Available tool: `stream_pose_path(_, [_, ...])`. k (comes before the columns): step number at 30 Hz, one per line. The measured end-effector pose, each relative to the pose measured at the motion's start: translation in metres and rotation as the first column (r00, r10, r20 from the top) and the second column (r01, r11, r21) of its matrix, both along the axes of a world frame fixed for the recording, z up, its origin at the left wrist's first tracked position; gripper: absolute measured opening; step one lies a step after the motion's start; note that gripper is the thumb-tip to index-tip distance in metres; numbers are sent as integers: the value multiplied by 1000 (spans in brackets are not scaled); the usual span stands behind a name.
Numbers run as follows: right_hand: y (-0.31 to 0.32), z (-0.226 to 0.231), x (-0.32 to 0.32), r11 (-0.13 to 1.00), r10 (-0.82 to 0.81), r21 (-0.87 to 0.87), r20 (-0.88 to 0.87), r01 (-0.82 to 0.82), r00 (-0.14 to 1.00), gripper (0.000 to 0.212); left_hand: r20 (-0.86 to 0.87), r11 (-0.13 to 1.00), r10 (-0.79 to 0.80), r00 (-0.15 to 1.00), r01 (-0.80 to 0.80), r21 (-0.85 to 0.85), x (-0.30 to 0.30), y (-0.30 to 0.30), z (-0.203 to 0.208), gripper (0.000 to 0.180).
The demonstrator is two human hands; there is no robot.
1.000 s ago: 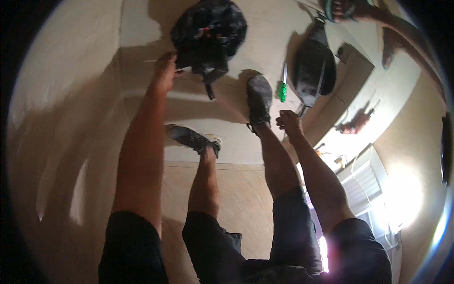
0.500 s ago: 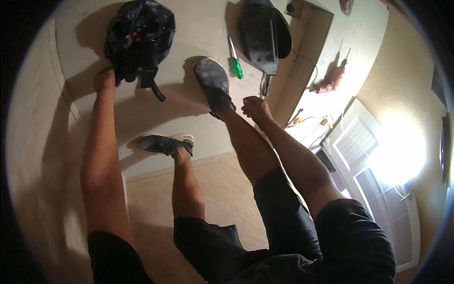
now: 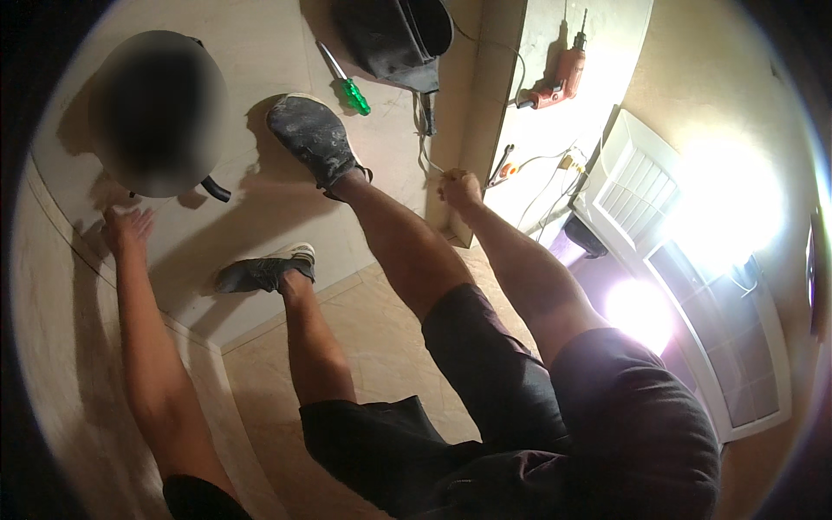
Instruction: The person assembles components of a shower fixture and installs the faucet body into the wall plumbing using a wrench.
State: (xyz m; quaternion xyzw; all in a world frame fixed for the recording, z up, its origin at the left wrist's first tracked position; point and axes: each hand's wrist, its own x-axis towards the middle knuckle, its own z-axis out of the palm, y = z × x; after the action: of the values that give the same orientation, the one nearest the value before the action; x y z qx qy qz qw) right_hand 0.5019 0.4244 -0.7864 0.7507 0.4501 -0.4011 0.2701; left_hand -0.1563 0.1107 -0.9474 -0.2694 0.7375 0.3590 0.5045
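Note:
At the upper left is a black plastic bag (image 3: 156,113), mostly blurred, with a short black tube-like end (image 3: 215,189) sticking out below it. My left hand (image 3: 130,230) is just under the bag, its fingers stretched out and apart, holding nothing. My right hand (image 3: 459,189) is closed at the end of a thin pale cord (image 3: 425,156). This cord runs down from the narrow end of a black angular shell-like thing (image 3: 390,48), whose kind I cannot make out. A green-handled screwdriver (image 3: 354,94) lies beside that.
A red power drill (image 3: 563,74) lies on the bright surface at the right, near a wrench-like tool (image 3: 501,165) and loose cables (image 3: 555,165). Beyond stands a white louvred frame (image 3: 641,195) by a glaring light. My shoes (image 3: 308,139) rest on the pale surface.
The whole view has shifted, and things sit farther left. My left hand has come off the bag and its fingers have spread. My right hand has closed more tightly beside the cord.

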Motion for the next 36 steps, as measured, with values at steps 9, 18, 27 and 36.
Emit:
stream_pose_path(9, [84, -53, 154, 959, -115, 284, 439, -16, 891, 33, 18, 915, -401, 916, 401, -36, 195, -26, 298, 15])
stream_pose_path(18, [92, -26, 90, 881, -366, 471, 602, 55, 709, 23, -103, 445, -895, 435, 887, -124, 278, -13, 497, 24])
stream_pose_path(27, [93, -13, 106, 918, -188, 393, 565, -61, 804, 31, -231, 359, -924, 306, 901, -245, 288, -20, 487, 24])
stream_pose_path(36, [11, 79, 62, 755, 369, 466, 279, -461, 887, 50, -333, 591, -798, 502, 757, -277, 308, -20, 503, 20])
